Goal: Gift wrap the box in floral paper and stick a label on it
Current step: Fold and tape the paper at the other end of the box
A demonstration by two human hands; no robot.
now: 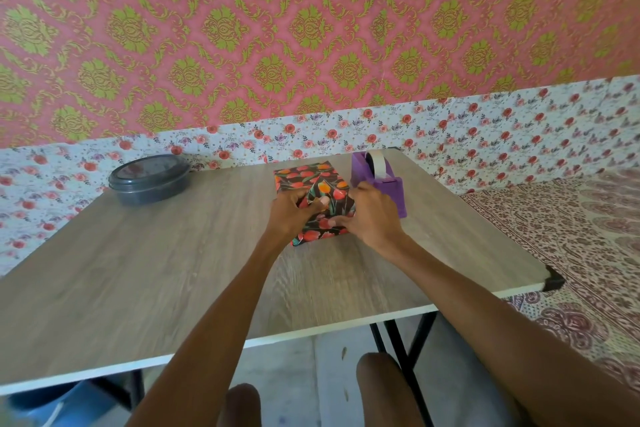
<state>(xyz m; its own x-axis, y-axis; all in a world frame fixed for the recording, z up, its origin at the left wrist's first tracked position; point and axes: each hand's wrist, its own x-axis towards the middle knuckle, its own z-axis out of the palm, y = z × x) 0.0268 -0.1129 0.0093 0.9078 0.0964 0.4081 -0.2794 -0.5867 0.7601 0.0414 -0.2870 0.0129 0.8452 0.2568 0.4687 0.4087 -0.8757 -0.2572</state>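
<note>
One wrapped box [313,198] near the table's [173,270] far edge, left hand [294,210] and right hand [372,215] both pressing its flap (one purple tape dispenser [379,177] beside, one round lidded container [149,178] far-left).

Lighting: bright, even, diffuse daylight; source direction cannot be told. Shadows: faint and soft on the table [173,270]. Glare: pale sheen on the lid [149,169] and on the box [313,184]. Distortion: wide-angle bowing toward the edges. Blur: slight softness overall, heavier in the lower left corner.
</note>
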